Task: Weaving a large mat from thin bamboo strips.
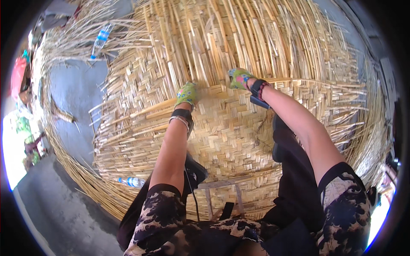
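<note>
1. One large woven bamboo mat (230,128) lies spread over the grey ground (77,89); its near part is finished in a tight criss-cross weave, and its far part is loose unwoven bamboo strips (239,38) fanning away.
2. Two hands are at work, each in a patterned green glove.
3. The left hand (186,94) presses down at the edge where the woven part meets the loose strips, fingers curled onto the strips; whether it pinches one cannot be told.
4. The right hand (240,78) lies just beside it on the same edge, curled over the strips; its exact grip cannot be told either.
5. Each wrist carries a dark band (183,113); the left wrist also bears one silver bangle (180,120).
6. Two plastic water bottles are in view: one bottle with a blue label (101,39) lies far left among the loose straw, and one clear bottle (131,182) lies near the mat's near-left edge. How full they are cannot be made out.
7. One small wooden stool (222,187) stands on the mat between the person's knees.
</note>
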`<action>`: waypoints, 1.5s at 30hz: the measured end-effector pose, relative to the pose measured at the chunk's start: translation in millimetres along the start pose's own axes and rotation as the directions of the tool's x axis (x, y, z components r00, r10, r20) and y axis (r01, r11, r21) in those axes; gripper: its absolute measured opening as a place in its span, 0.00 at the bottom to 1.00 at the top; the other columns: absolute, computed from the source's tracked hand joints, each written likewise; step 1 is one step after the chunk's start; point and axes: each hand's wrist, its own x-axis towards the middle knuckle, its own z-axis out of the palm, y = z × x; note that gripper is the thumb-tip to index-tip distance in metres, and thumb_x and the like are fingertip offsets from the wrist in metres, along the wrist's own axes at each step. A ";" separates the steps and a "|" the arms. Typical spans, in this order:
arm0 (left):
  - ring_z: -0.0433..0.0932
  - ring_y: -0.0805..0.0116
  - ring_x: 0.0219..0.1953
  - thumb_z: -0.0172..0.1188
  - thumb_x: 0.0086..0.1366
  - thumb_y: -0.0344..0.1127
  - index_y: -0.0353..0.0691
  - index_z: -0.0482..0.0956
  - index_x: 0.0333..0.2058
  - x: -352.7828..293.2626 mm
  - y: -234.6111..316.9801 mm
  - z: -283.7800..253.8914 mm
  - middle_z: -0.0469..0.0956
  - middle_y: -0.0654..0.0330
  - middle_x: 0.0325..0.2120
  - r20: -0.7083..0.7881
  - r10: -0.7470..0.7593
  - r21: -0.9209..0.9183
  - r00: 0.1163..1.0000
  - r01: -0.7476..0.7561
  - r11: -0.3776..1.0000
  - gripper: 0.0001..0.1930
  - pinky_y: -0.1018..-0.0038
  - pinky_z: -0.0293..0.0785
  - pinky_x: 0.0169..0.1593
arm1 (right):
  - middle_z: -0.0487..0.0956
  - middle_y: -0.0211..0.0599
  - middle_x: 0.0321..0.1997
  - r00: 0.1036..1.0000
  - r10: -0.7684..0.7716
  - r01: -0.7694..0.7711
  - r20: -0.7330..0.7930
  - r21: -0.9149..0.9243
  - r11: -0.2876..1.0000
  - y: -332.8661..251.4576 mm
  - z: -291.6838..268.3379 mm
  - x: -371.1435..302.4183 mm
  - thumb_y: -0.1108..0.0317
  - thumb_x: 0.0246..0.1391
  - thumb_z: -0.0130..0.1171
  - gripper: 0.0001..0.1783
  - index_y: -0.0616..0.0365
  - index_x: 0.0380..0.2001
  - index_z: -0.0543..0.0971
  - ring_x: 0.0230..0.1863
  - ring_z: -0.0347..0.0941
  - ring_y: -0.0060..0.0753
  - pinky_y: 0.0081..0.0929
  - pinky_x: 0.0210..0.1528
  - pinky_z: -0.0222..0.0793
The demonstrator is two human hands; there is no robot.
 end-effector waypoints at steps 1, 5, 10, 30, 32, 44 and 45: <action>0.77 0.54 0.41 0.61 0.48 0.38 0.45 0.81 0.35 3.8 -3.0 -4.9 0.78 0.53 0.36 0.004 0.049 0.004 0.999 -0.050 0.999 0.13 0.65 0.73 0.44 | 0.78 0.43 0.43 0.999 0.028 -0.028 0.047 0.008 1.000 4.0 -1.6 4.1 0.63 0.37 0.62 0.27 0.56 0.45 0.75 0.42 0.75 0.40 0.31 0.43 0.71; 0.78 0.56 0.38 0.70 0.39 0.37 0.46 0.81 0.32 17.6 -9.5 -8.9 0.79 0.57 0.32 0.157 -0.086 -0.043 0.984 0.094 0.995 0.16 0.68 0.74 0.41 | 0.78 0.44 0.43 0.998 -0.066 0.061 0.020 0.186 0.981 19.8 4.5 4.6 0.64 0.33 0.65 0.29 0.57 0.45 0.76 0.41 0.75 0.40 0.29 0.44 0.71; 0.78 0.67 0.27 0.62 0.49 0.35 0.39 0.79 0.29 36.8 -34.2 23.6 0.77 0.61 0.23 0.142 0.005 -0.230 0.990 0.029 0.973 0.08 0.70 0.74 0.29 | 0.80 0.37 0.34 0.994 -0.100 0.106 0.044 -0.151 0.983 19.8 18.0 7.9 0.68 0.42 0.54 0.17 0.50 0.40 0.78 0.36 0.76 0.38 0.28 0.39 0.71; 0.70 0.52 0.45 0.65 0.45 0.38 0.43 0.79 0.34 -39.1 111.6 36.3 0.73 0.54 0.41 -0.480 -0.069 -0.168 0.875 -0.015 0.986 0.15 0.60 0.65 0.47 | 0.79 0.33 0.39 0.947 0.303 0.111 -0.104 0.994 -0.007 72.5 68.5 -103.8 0.65 0.50 0.59 0.15 0.57 0.42 0.75 0.30 0.76 0.26 0.20 0.31 0.72; 0.70 0.52 0.44 0.67 0.43 0.46 0.43 0.81 0.28 -30.9 123.3 39.5 0.75 0.53 0.36 -0.471 -0.143 -0.167 0.870 0.071 0.983 0.16 0.60 0.65 0.46 | 0.78 0.32 0.37 0.873 0.488 0.052 0.004 0.993 -0.101 99.5 60.5 -127.0 0.66 0.50 0.60 0.13 0.55 0.39 0.76 0.29 0.76 0.25 0.19 0.31 0.71; 0.72 0.53 0.45 0.64 0.46 0.40 0.45 0.76 0.41 4.2 167.1 31.9 0.73 0.50 0.43 -0.492 0.009 0.042 0.871 0.014 0.999 0.20 0.62 0.68 0.46 | 0.77 0.26 0.32 0.747 0.659 0.414 -0.085 0.835 -0.362 161.2 36.8 -147.2 0.74 0.45 0.63 0.10 0.50 0.33 0.78 0.32 0.72 0.25 0.25 0.37 0.73; 0.73 0.52 0.44 0.61 0.48 0.37 0.44 0.76 0.41 14.0 180.9 32.1 0.74 0.51 0.41 -0.550 0.177 0.046 0.816 -0.183 0.982 0.18 0.62 0.68 0.45 | 0.78 0.28 0.32 0.753 0.657 0.384 -0.047 0.842 -0.379 159.9 34.3 -149.9 0.74 0.45 0.64 0.13 0.52 0.36 0.78 0.31 0.73 0.25 0.24 0.35 0.73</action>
